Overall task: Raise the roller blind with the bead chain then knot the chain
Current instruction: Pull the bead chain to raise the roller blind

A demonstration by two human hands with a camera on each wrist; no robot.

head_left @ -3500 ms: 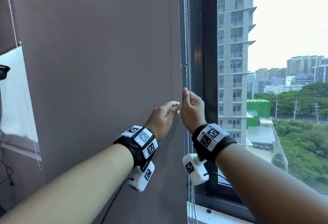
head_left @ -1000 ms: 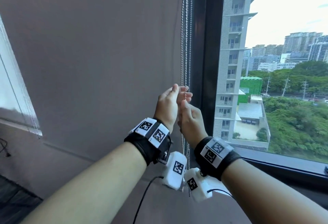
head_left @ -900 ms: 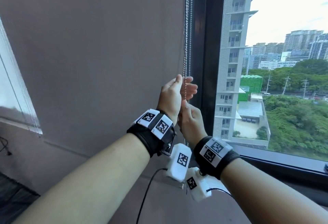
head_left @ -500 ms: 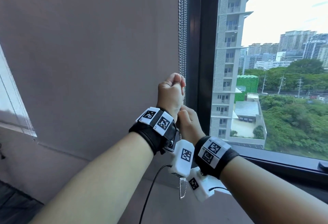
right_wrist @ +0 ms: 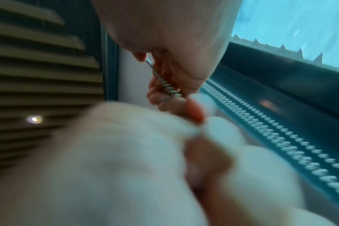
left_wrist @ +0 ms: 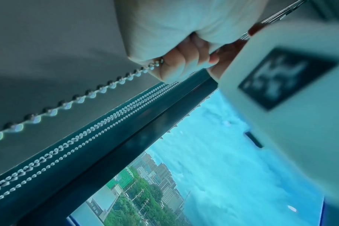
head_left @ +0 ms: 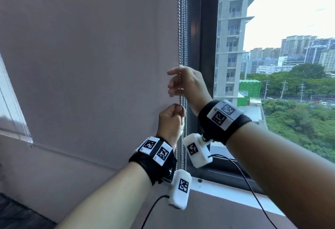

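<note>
The grey roller blind (head_left: 90,56) covers the left pane, and its bottom bar (head_left: 72,156) hangs low near the sill. Several strands of metal bead chain (head_left: 181,29) hang along its right edge. My left hand (head_left: 178,110) is a fist that grips one strand; in the left wrist view the chain (left_wrist: 87,94) leaves the left hand (left_wrist: 184,65) taut. My right hand (head_left: 181,83) is higher, just above the left. Its fingers are loosely spread, and the strand (right_wrist: 162,81) runs across them in the right hand (right_wrist: 164,85) without being pinched.
A dark window frame (head_left: 204,47) stands right of the chain, with glass and a tower block beyond. A pale sill (head_left: 226,190) runs below. A second blind (head_left: 10,102) with its own chain hangs at far left. Camera cables dangle under both wrists.
My left hand, the upper one half a second ago, has come down gripping the chain. My right hand has let go below, risen above the left and spread its fingers.
</note>
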